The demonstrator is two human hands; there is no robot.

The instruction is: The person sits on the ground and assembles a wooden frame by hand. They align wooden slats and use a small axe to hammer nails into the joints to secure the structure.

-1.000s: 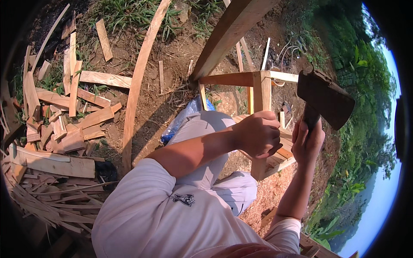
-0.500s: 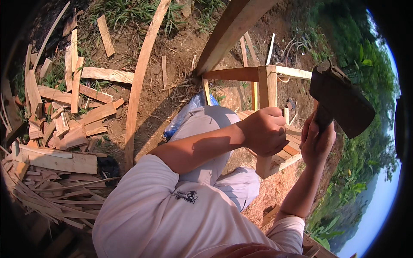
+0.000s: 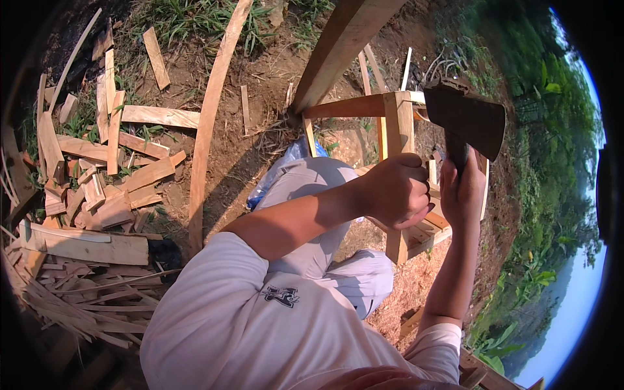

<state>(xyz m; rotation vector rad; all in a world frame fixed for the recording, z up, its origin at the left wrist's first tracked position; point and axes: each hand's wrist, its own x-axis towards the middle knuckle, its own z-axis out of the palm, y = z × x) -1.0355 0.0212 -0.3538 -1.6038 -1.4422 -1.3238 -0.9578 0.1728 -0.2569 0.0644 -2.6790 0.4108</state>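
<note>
The hatchet (image 3: pixel 469 121) is up near the wooden frame (image 3: pixel 344 106), its handle (image 3: pixel 456 151) wrapped by the right hand (image 3: pixel 462 190). The left hand (image 3: pixel 395 190), a curled fist, hides part of the frame's post (image 3: pixel 399 122); I cannot tell whether it grips anything. Beyond slants a thick beam (image 3: pixel 344 52); a plastic bag (image 3: pixel 276 170) lies by the knee (image 3: pixel 315 172), and wood scraps (image 3: pixel 148 174) heap left of a long plank (image 3: pixel 213 117).

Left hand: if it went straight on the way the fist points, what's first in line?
Probably the right hand, wrapped around the handle of the hatchet, just rightward of the left hand. Depth is unclear; it could miss.
</note>
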